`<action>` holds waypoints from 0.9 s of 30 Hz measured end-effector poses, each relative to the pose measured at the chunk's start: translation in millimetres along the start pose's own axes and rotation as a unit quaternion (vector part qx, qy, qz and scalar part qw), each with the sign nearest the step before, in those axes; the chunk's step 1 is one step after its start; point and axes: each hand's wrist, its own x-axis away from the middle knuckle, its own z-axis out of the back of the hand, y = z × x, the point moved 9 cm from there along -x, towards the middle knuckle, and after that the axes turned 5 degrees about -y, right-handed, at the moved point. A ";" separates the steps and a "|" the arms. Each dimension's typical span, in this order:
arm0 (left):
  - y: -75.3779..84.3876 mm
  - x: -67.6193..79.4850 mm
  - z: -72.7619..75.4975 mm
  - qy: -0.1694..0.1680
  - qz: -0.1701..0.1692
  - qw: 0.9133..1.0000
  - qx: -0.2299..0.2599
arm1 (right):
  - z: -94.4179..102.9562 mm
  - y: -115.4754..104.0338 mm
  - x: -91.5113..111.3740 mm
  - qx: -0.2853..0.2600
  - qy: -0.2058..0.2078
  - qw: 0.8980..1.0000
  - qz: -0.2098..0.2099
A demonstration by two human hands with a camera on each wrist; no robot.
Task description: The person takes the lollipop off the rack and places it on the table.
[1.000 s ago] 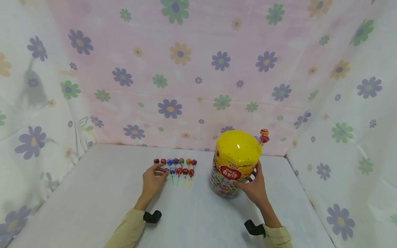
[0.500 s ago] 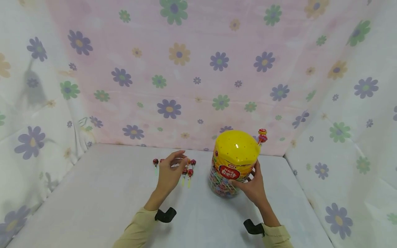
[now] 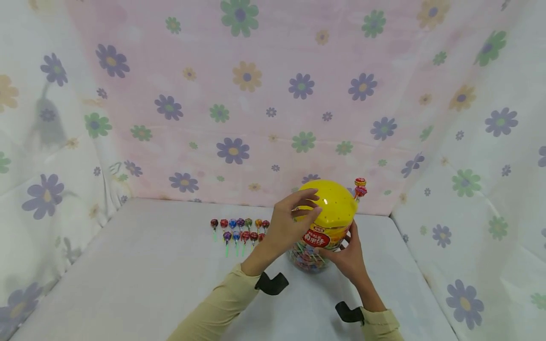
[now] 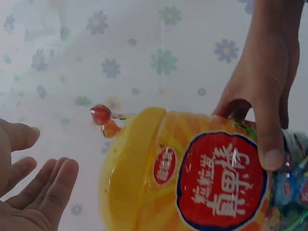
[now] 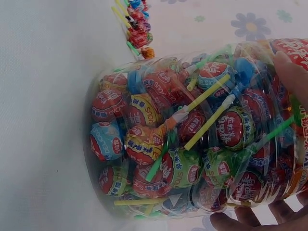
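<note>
A clear plastic jar (image 3: 313,258) packed with wrapped lollipops (image 5: 183,130) stands on the right part of the white table, under a domed yellow lid (image 3: 334,208). My right hand (image 3: 351,258) grips its side, thumb beside the red label (image 4: 221,180) and fingers round the back. Two lollipops (image 3: 360,190) stick up at the lid's right edge. My left hand (image 3: 287,222) hovers in front of the lid's left side, fingers loosely extended and nothing in them. In the left wrist view, a gap shows between those fingertips and the lid.
To the jar's left, two rows of lollipops (image 3: 236,235) lie on the white tabletop (image 3: 141,265), heads toward the back; my left forearm hides part of the front row. Flower-printed cloth (image 3: 273,94) hangs behind and at both sides.
My left hand has moved right, from the left end of the lollipop rows, across them to the jar's lid. My right hand keeps its grip on the jar, which has hardly moved.
</note>
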 end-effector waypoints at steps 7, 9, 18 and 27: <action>3.6 -26.6 -35.8 -0.039 0.023 0.999 0.007 | 1.5 -1.0 0.3 0.004 0.003 1.000 0.002; 5.1 -32.9 -44.5 -0.046 0.026 0.999 0.006 | 1.6 -0.2 -0.1 0.005 0.004 1.000 0.005; 7.0 -57.9 -73.0 -0.059 0.052 0.996 -0.049 | -0.4 2.7 -0.2 -0.001 -0.002 1.000 -0.004; 4.8 -68.6 -83.2 -0.048 0.029 0.996 -0.071 | 0.2 -0.7 1.1 -0.001 0.000 1.000 -0.011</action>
